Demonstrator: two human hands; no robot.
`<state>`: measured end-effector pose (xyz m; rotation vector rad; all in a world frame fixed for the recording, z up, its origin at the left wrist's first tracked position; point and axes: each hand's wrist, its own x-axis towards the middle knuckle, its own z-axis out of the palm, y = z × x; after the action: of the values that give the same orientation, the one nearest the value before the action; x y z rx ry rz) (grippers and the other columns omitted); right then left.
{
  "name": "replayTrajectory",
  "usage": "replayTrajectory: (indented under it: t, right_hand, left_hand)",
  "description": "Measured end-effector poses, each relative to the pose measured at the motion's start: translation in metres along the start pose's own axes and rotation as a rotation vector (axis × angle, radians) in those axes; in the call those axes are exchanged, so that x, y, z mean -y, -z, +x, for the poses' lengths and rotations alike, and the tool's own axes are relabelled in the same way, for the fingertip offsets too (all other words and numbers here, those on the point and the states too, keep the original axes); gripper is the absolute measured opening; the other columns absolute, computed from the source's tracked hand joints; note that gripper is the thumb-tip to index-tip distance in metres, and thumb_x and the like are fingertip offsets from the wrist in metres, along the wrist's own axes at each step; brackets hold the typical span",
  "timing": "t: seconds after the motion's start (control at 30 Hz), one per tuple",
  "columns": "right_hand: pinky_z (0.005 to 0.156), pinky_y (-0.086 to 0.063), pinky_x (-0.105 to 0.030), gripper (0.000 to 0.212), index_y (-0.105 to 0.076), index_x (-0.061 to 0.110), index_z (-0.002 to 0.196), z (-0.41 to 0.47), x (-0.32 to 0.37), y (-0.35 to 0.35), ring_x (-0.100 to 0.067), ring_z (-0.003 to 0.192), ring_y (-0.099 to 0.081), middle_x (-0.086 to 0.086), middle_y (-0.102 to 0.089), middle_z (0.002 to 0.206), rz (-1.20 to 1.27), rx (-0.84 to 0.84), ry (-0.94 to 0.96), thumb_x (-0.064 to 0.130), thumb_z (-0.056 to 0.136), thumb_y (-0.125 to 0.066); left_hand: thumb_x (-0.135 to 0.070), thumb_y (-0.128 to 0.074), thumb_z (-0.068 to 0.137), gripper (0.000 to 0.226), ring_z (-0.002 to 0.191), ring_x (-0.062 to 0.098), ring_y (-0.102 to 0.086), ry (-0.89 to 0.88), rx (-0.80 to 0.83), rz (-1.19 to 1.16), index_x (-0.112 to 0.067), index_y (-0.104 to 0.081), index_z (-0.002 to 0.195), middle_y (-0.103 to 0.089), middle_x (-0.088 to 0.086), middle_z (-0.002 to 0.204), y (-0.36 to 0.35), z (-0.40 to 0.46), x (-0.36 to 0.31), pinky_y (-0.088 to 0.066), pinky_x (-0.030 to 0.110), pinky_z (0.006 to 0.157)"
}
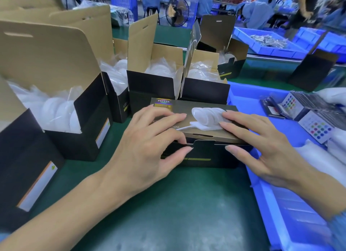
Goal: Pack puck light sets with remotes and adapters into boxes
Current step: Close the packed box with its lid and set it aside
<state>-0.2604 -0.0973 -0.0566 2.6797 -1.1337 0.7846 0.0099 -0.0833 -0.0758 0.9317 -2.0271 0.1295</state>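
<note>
Head view — your left hand point(149, 138) and right hand point(262, 142), set apart, fingers flat, press the closed box point(202, 123) lid; its long axis runs left-right between them. Open boxes point(153, 78) behind; remotes point(316, 128) right.

surface: green table point(187, 204) | on it: open boxes point(155, 85), closed box point(202, 151), blue tray point(271, 204)
</note>
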Motion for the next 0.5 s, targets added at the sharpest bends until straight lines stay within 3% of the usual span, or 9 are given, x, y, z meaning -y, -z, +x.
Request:
replayTrajectory:
  t: [0.2,0.37,0.5]
  right_hand:
    - [0.1,-0.039,-0.039,0.046,-0.061,0.009,0.128,0.001,0.003,0.001,-0.018,0.118,-0.051,-0.007,-0.054,0.139,0.009,0.005,-0.014,0.036,0.093,-0.05]
    - [0.101,-0.039,-0.043,0.045,-0.063,0.01,0.127,0.002,0.002,0.003,-0.022,0.117,-0.055,-0.007,-0.055,0.137,-0.02,0.01,-0.002,0.037,0.093,-0.051]
    - [0.101,-0.039,-0.042,0.046,-0.062,0.011,0.128,0.002,0.002,0.004,-0.02,0.117,-0.054,-0.005,-0.055,0.138,-0.008,0.028,-0.022,0.039,0.094,-0.05]
  left_hand:
    - [-0.035,-0.073,0.087,0.035,0.099,0.035,-0.065,0.022,-0.066,0.108,-0.004,-0.069,0.071,-0.073,0.011,0.109,-0.004,0.002,-0.011,-0.051,0.049,0.088]
    - [-0.041,-0.07,0.085,0.041,0.1,0.036,-0.066,-0.024,-0.006,0.262,-0.004,-0.069,0.069,-0.072,0.014,0.112,-0.007,0.0,-0.018,-0.051,0.053,0.089]
    - [-0.038,-0.067,0.089,0.037,0.102,0.036,-0.065,-0.044,-0.016,0.201,-0.006,-0.072,0.071,-0.07,0.013,0.118,-0.007,-0.001,-0.009,-0.048,0.051,0.094]
